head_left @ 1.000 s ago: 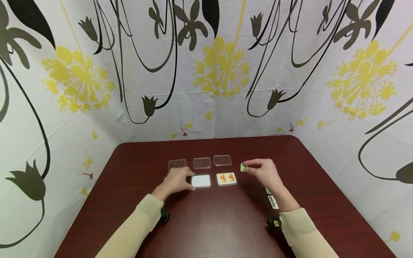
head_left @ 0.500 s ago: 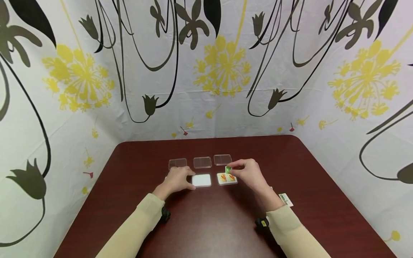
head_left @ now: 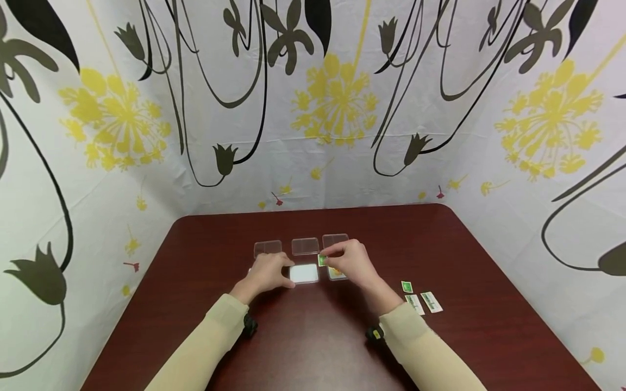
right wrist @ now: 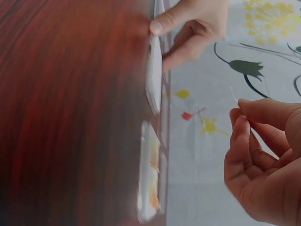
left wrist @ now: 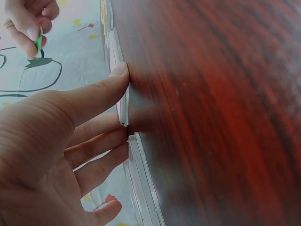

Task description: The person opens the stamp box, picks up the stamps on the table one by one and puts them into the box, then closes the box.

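My left hand point(head_left: 264, 273) holds the left end of a flat white case point(head_left: 304, 273), thumb on the near edge and fingers at the far side. Another shallow case point(left wrist: 145, 183) lies beside these fingers in the left wrist view, mostly hidden from the head view. Between thumb and fingertips, my right hand point(head_left: 356, 264) pinches a small green square card point(head_left: 321, 260) with a pale border, raised above the table near the white case's far right corner. Under that hand, partly covered, is a case with orange pictures point(right wrist: 151, 172).
Three clear lids point(head_left: 305, 246) lie in a row behind the cases. To the right on the dark red table point(head_left: 313, 347) are another green card point(head_left: 407, 287) and two white printed strips point(head_left: 432, 302). A patterned cloth point(head_left: 313, 119) hangs around the table.
My right hand has carried the green card leftward, past the case with orange pictures, toward the white case. The loose card and strips at right are now uncovered. My left hand has stayed put.
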`<state>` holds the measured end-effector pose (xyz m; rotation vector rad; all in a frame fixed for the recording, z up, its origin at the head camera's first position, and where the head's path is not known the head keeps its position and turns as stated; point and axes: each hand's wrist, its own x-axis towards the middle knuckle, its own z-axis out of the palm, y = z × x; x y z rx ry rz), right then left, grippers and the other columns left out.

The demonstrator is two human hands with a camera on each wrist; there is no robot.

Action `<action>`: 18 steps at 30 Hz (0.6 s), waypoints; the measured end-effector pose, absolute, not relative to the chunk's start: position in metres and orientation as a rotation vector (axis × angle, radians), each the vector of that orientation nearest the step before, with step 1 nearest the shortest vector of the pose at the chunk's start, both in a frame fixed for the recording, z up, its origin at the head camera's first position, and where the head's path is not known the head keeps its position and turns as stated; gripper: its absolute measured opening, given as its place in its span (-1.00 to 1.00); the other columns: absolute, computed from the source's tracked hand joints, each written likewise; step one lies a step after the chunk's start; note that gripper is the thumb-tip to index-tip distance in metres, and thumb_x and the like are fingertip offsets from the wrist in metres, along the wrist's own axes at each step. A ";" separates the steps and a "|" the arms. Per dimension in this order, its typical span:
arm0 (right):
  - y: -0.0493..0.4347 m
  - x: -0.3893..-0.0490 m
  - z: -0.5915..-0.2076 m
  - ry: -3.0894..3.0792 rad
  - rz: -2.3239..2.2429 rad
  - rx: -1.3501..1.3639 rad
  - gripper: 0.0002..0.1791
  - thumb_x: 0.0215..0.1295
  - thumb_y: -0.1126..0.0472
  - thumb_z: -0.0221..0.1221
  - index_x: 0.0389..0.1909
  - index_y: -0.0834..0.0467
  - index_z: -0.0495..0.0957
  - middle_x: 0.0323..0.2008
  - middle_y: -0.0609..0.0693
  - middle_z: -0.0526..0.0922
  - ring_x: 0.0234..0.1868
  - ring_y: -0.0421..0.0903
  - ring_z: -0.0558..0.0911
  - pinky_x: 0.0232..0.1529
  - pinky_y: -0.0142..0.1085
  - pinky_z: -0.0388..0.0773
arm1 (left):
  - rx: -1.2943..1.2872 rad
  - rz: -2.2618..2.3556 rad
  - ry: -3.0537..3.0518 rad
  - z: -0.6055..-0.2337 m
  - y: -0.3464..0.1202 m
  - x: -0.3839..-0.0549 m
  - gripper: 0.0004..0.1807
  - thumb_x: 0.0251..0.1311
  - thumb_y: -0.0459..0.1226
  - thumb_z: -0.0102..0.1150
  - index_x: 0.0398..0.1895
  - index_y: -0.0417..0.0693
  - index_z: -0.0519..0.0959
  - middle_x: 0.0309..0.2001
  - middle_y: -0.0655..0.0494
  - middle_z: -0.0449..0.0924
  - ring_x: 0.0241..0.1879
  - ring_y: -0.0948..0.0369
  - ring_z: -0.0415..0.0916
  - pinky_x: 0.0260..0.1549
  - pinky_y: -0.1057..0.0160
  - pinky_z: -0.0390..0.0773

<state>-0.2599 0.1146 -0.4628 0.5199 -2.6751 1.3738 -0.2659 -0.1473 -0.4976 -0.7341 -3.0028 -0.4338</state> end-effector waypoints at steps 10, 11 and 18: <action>0.084 -0.270 -0.480 -2.755 1.265 0.488 -0.86 0.07 0.26 0.47 -0.39 -0.09 0.83 -0.37 -0.23 0.74 -0.43 -0.20 0.59 -0.45 -0.28 0.54 | -0.736 -0.404 -3.000 -0.498 -0.147 -0.270 -0.43 0.01 0.13 0.51 0.08 0.12 0.72 -0.01 0.21 0.65 -0.09 0.16 0.60 0.04 -0.09 0.44; 0.082 -0.271 -0.482 -2.764 1.243 0.493 -0.85 0.06 0.26 0.47 -0.40 -0.08 0.83 -0.37 -0.22 0.75 -0.42 -0.21 0.60 -0.45 -0.28 0.54 | -0.739 -0.408 -2.998 -0.498 -0.147 -0.270 -0.43 0.01 0.13 0.51 0.08 0.12 0.73 -0.01 0.20 0.65 -0.09 0.15 0.60 0.05 -0.10 0.44; 0.076 -0.276 -0.492 -2.840 1.123 0.513 -0.86 0.02 0.25 0.49 -0.39 -0.05 0.83 -0.43 -0.26 0.74 -0.31 -0.23 0.64 -0.31 -0.27 0.56 | -0.738 -0.422 -3.022 -0.499 -0.148 -0.269 -0.42 0.02 0.13 0.51 0.10 0.12 0.71 0.03 0.18 0.64 -0.03 0.13 0.60 0.11 -0.16 0.41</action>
